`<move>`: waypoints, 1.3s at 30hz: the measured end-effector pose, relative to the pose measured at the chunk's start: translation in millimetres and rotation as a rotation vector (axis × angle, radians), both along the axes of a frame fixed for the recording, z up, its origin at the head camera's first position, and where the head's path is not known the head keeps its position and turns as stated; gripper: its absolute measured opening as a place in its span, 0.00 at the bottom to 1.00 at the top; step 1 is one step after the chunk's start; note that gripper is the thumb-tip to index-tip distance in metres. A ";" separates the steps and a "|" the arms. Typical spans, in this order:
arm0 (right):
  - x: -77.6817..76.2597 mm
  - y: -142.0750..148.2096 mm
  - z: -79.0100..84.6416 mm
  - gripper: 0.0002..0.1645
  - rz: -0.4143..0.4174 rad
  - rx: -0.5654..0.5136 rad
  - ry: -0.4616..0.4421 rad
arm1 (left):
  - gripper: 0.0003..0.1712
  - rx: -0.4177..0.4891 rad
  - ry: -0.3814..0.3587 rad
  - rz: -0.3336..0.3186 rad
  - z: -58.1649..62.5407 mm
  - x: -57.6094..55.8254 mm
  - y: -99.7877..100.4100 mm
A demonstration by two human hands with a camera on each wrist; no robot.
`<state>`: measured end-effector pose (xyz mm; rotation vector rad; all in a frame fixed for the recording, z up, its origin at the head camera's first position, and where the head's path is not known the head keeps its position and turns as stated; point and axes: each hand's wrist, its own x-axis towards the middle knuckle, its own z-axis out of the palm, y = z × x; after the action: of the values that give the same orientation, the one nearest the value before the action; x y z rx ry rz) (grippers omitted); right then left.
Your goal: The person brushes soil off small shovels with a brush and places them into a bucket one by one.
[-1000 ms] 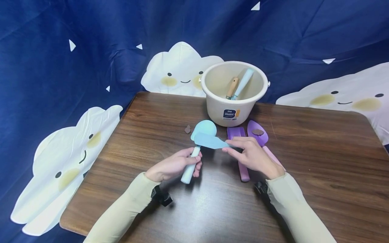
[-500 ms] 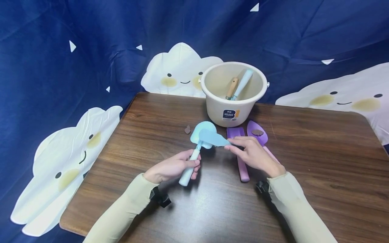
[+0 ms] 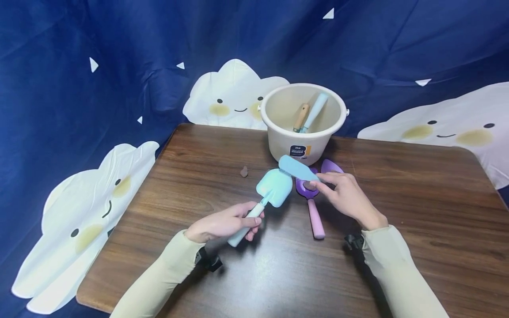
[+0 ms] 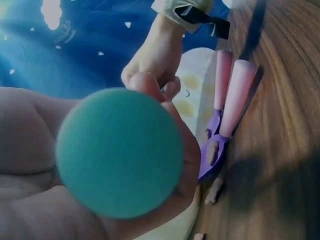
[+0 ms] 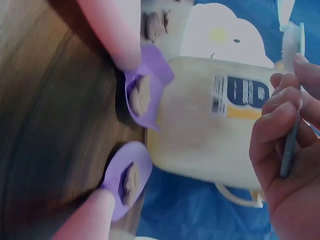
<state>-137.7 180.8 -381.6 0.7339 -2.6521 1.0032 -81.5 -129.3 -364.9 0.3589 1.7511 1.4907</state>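
Note:
My left hand (image 3: 226, 222) grips the pale handle of a light-blue toy shovel (image 3: 276, 185), whose blade is raised over the table. The round handle end (image 4: 120, 155) fills the middle of the left wrist view. With fingers and thumb, my right hand (image 3: 350, 196) pinches a light-blue brush (image 3: 296, 168); its pale bristles (image 5: 290, 47) show in the right wrist view. The brush lies across the shovel's upper right edge in the head view; contact cannot be told. Below it is a purple shovel (image 3: 305, 190) with a brown lump (image 5: 140, 96) in it.
A cream bucket (image 3: 278, 141) stands behind, holding a wooden handle (image 3: 301, 117) and a light-blue handle (image 3: 316, 110). A purple trowel (image 3: 331, 166) lies partly hidden by my right hand, bearing another brown lump (image 5: 131, 184). One brown lump (image 3: 244, 172) lies left on the table (image 3: 191, 176).
The brush has moved up and right, from over the middle of the light-blue shovel to its edge. The shovel's blade has swung right and now shows more fully.

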 end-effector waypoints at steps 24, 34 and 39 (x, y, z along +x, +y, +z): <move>20.2 73.7 4.4 0.18 -0.297 -0.202 -0.197 | 0.12 0.280 0.089 0.268 41.7 -34.2 49.4; 20.8 96.7 2.7 0.22 -0.409 -0.311 -0.248 | 0.19 0.272 0.105 0.444 40.4 -70.1 71.5; 22.9 102.4 3.7 0.19 -0.469 -0.389 -0.254 | 0.23 0.306 0.078 0.496 41.3 -84.8 75.4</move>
<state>-114.7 283.2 -377.9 -0.1005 -2.5140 1.4687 -166.3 -53.8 -323.6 0.1378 1.7519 2.1352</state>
